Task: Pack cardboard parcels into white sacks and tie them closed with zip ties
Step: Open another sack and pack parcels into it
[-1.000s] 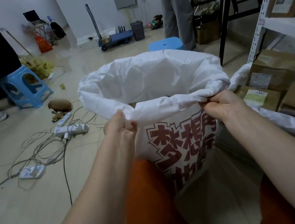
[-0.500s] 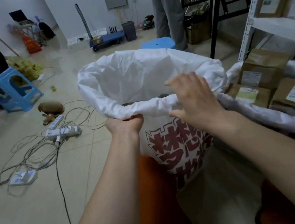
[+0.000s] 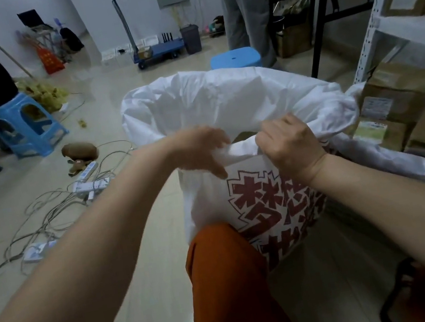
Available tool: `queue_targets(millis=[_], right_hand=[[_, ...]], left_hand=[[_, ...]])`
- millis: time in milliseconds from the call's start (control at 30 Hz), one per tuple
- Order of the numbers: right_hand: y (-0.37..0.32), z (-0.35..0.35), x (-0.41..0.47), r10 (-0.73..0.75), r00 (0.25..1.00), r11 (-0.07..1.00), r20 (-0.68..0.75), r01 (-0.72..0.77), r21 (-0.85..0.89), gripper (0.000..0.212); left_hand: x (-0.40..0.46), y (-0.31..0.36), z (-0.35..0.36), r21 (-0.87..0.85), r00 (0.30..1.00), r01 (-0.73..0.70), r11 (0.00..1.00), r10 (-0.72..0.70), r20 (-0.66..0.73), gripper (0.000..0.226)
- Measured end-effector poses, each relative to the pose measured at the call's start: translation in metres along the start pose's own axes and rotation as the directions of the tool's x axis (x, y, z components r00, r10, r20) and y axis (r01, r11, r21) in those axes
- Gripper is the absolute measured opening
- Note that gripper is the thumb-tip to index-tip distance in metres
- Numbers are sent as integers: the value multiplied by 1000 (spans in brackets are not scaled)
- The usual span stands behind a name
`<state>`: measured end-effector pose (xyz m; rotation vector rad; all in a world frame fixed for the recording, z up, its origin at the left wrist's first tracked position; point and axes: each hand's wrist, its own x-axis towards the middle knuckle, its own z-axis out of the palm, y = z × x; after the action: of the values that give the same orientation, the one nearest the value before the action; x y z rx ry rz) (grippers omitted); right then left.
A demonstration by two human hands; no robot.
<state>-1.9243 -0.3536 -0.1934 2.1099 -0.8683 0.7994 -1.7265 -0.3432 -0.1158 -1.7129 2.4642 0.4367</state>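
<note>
A white sack (image 3: 237,99) with red printed characters stands open on the floor between my knees. My right hand (image 3: 289,145) grips the near rim, its fingers curled over the fold. My left hand (image 3: 198,153) is blurred and lies just left of it. Its fingers are over the rim and its thumb is on the sack's front, with bunched fabric between them. A brown patch shows deep inside the mouth. Cardboard parcels (image 3: 386,104) with white labels lie to the right on another white sack (image 3: 405,163).
Cables and power strips (image 3: 88,187) sprawl on the floor at left, near a blue stool (image 3: 26,125) where a person sits. Another blue stool (image 3: 234,57) and a standing person (image 3: 239,0) are behind the sack. A white metal shelf (image 3: 375,27) stands at right.
My right hand let go of the rim's right end, passed open over the sack and now grips the near rim at its middle. My left hand slid right along the rim toward it.
</note>
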Motion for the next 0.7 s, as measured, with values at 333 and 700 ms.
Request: queue_targets(millis=[333,700], right_hand=[[7,-28,1,224,666,622,711,-660,422,26],[-34,20,12,242,902,953,358,-290,88,22]], left_hand=[[31,-25,53,592,850,-37,805,337,-405,24],[-9,-30,56,-404,767,142,904,-358,-532,95]])
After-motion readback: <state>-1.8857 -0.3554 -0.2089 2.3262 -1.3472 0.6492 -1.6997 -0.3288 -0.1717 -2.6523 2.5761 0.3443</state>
